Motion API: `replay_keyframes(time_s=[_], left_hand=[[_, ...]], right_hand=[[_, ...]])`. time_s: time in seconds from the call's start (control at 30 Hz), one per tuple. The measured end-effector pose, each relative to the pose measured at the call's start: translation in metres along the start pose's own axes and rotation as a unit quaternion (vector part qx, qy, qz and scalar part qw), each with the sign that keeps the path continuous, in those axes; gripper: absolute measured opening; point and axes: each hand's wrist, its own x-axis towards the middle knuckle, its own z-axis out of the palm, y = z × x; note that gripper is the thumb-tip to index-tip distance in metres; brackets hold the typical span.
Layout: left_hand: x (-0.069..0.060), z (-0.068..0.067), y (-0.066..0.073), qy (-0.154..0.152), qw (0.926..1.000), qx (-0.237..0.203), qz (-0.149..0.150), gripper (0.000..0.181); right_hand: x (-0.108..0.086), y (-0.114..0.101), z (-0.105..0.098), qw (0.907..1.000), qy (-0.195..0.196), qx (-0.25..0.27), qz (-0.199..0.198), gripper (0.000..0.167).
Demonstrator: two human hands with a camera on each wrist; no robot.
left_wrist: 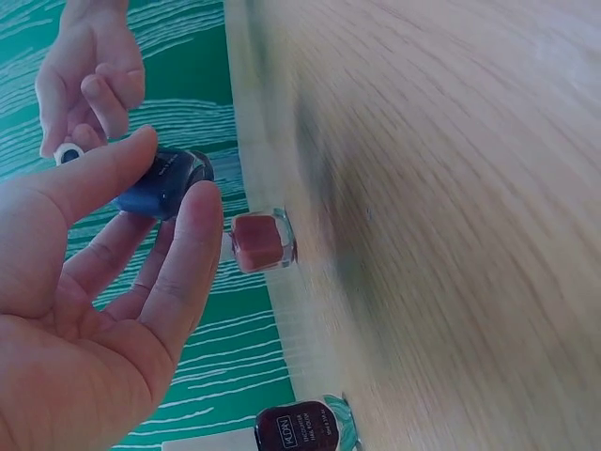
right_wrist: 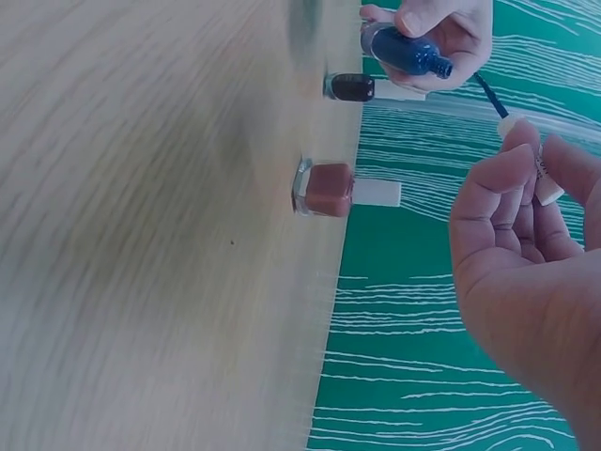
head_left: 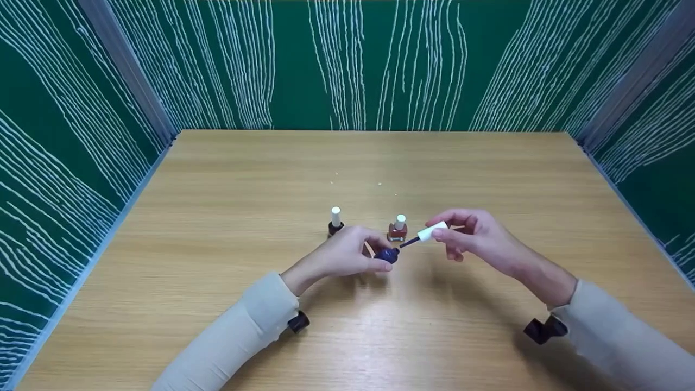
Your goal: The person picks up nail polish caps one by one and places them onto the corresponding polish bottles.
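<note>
My left hand point(head_left: 353, 252) pinches an uncapped dark blue nail polish bottle point(head_left: 386, 255) between thumb and fingers, tilted with its neck toward the right and raised off the table. In my right hand point(head_left: 478, 239) is the white cap point(head_left: 433, 231) with its brush point(head_left: 409, 242), coated in dark blue. The brush tip is just outside the bottle's mouth, apart from it in the right wrist view. Behind the hands stands a capped reddish-brown nail polish bottle point(head_left: 397, 232). Left of that is a capped dark nail polish bottle point(head_left: 336, 224), its lower part partly hidden by my left hand.
The wooden table point(head_left: 244, 217) runs back to green walls point(head_left: 293, 65) with white streaks. Several tiny white specks lie on the table beyond the bottles. A black wrist camera point(head_left: 298, 322) hangs by the left sleeve, and another black camera point(head_left: 544, 329) by the right.
</note>
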Motion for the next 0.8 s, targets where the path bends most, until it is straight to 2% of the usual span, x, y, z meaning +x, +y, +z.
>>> replay_keyframes(time_s=[0.53, 0.8], left_hand=[[-0.002, -0.0006, 0.001, 0.001, 1.0, -0.001, -0.004, 0.024], [-0.0014, 0.0013, -0.0011, 0.0, 1.0, 0.001, 0.008, 0.024]], right_hand=[[0.0041, 0.0047, 0.0035, 0.9998, 0.0, -0.014, 0.015, 0.034], [0.0049, 0.0064, 0.0027, 0.9998, 0.001, -0.017, 0.014, 0.032]])
